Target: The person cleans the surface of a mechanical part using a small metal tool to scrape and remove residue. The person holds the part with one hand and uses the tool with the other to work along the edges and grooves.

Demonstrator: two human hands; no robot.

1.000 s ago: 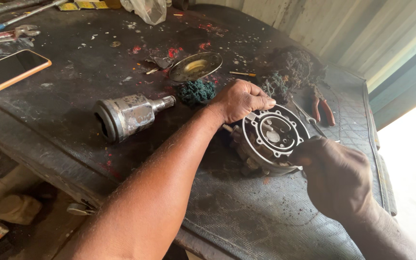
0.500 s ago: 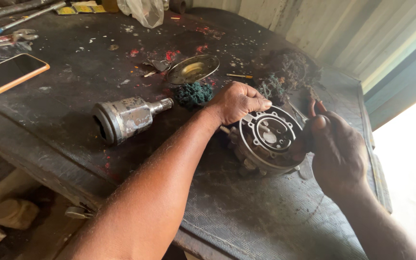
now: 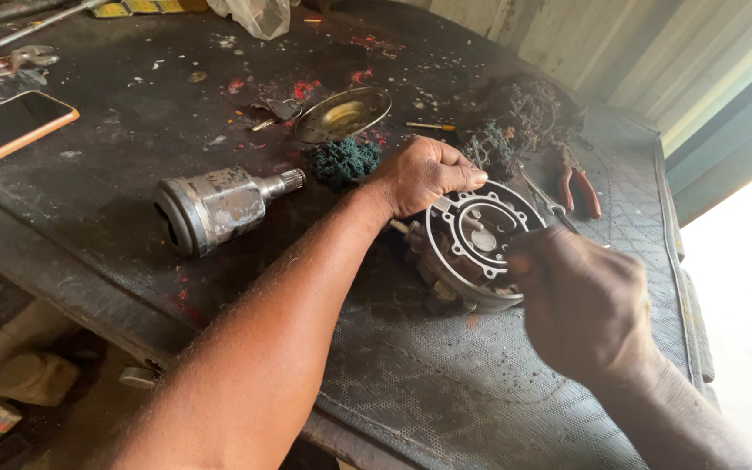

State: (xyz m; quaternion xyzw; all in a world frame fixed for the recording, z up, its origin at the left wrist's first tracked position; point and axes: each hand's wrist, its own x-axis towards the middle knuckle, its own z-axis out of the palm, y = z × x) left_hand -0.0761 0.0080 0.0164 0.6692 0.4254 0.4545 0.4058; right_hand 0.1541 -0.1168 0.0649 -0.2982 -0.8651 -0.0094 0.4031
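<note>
Under my left hand (image 3: 424, 174), curled fingers (image 3: 463, 177) grip the round grey metal housing (image 3: 472, 244); my right hand (image 3: 580, 305) fingers pinch its rim.

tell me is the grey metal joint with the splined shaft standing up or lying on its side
Lying on its side. The metal joint rests lengthwise on the dark workbench, cup end toward the near edge, splined shaft pointing at the green scrub pad.

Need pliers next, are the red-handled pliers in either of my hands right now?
No, the red-handled pliers lie on the bench beyond the round metal part.
</note>
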